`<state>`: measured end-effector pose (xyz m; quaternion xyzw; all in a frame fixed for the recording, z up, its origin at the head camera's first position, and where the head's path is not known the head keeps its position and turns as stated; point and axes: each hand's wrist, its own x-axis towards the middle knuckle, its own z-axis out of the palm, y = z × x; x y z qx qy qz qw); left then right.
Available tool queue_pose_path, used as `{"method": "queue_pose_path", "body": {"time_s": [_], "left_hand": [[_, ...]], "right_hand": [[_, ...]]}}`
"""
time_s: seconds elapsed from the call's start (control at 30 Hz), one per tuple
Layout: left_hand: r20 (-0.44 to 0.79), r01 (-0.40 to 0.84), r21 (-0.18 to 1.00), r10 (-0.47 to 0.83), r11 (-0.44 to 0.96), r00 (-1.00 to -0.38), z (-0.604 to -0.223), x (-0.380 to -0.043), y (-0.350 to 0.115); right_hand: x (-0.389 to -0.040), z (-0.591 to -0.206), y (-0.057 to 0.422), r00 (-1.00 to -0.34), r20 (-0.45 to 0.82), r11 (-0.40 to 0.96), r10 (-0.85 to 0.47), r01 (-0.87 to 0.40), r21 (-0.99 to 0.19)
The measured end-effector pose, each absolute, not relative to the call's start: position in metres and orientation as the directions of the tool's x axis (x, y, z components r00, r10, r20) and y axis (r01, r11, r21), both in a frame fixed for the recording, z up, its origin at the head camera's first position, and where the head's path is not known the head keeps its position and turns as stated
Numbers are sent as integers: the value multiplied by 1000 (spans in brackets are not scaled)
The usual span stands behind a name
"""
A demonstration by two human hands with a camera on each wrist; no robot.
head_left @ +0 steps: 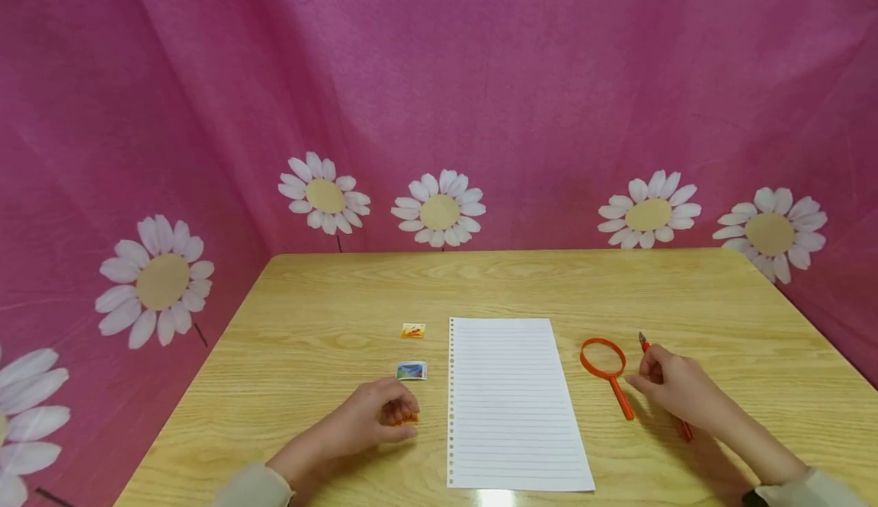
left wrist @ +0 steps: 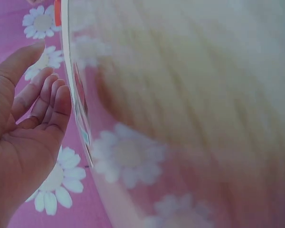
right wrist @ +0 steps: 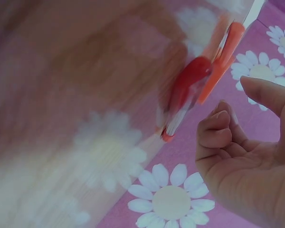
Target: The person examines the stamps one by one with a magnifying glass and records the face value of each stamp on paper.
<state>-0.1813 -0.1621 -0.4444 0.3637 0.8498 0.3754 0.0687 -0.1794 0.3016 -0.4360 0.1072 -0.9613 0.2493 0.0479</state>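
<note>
My left hand point(head_left: 370, 417) is over a small orange picture stamp point(head_left: 410, 418), which its fingers partly hide. Its fingers curl loosely in the left wrist view, with nothing between them. Farther back lie a blue-green stamp point(head_left: 411, 371) and a yellow stamp point(head_left: 413, 330). On the right, my right hand point(head_left: 675, 391) is above a red pen point(head_left: 687, 431), whose pointed tip faces the back of the table. In the right wrist view the fingers bend loosely, thumb apart, and the pen point(right wrist: 187, 83) lies on the table away from them.
A lined sheet of punched paper point(head_left: 514, 408) lies between the hands. Beside the right hand is an orange magnifying glass point(head_left: 621, 399). The wooden table point(head_left: 329, 293) meets a pink curtain point(head_left: 480, 95) with daisies at the back and sides.
</note>
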Motion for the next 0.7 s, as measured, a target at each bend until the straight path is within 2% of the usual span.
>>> {"method": "queue_pose_path", "body": {"time_s": [0.2, 0.43, 0.7], "left_hand": [[166, 587, 688, 695, 427, -699, -444, -175, -152], [87, 512, 724, 674, 463, -733, -444, -169, -142], [50, 501, 703, 668, 505, -743, -444, -163, -131]], "right_hand": [[-186, -437, 310, -969, 168, 859, -182, -240, -453], [-193, -436, 318, -975, 132, 859, -177, -218, -463], [-202, -434, 326, -982, 99, 867, -161, -189, -462]]}}
